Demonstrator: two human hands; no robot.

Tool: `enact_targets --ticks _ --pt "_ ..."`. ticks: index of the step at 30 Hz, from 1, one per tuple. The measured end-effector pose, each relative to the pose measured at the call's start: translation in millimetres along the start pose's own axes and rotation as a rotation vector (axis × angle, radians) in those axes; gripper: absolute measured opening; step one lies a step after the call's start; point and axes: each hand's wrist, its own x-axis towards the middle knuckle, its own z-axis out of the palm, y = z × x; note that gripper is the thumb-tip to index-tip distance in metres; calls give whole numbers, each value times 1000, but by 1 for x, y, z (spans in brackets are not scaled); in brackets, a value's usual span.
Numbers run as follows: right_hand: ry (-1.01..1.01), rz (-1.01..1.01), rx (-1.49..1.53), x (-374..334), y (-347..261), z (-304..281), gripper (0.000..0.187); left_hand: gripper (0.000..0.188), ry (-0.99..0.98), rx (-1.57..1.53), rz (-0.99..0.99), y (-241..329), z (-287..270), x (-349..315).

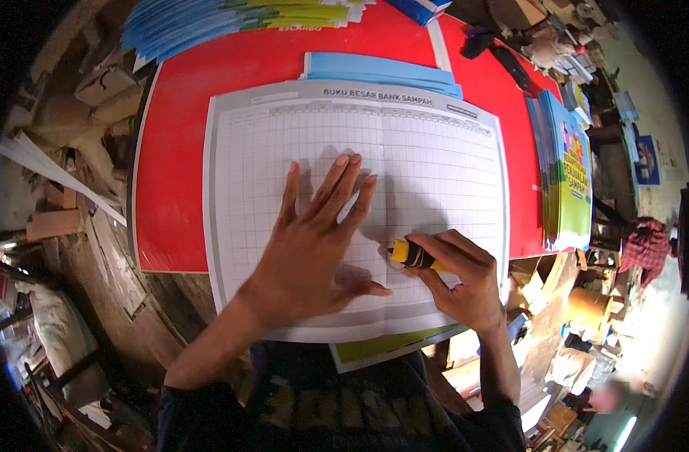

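A large white sheet printed with a grid [435, 181] lies spread before me, with a fold line down its middle. My left hand [307, 256] rests flat on it, left of the fold, fingers spread and holding nothing. In my right hand [465, 279] is a short yellow-and-black handled tool [418, 256]. Its dark tip points left, at or just above the fold; whether it touches the paper I cannot tell. Part of a green cover [393, 346] shows under the sheet's near edge, and light-blue sheets [382, 69] stick out beyond its far edge.
Beneath everything is a red tabletop [171, 188]. Fanned blue and green booklets [209, 26] lie at the far left, and a stack of colourful booklets [567, 173] stands along the right edge. A blue box [418, 9] sits at the back. Cluttered wood pieces [54, 226] surround the table.
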Motion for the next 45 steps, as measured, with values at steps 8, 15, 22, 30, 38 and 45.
enact_targets --ticks 8,15,22,30,38,45 --pt "-62 -82 -160 7 5 -1 53 128 141 -28 -101 7 28 -4" --pt "-104 -173 -303 15 -4 -4 48 129 118 -51 -102 6 35 -3" --pt "-85 28 -107 8 4 4 45 128 89 -8 -111 8 32 -1" --pt "-85 111 74 20 9 1 39 124 130 19 -96 6 34 0" --pt "-122 -45 -117 18 11 -2 49 125 135 -39 -108 5 33 -1" --pt "-146 -76 -181 17 9 -4 54 124 150 -96 -97 2 37 -2"
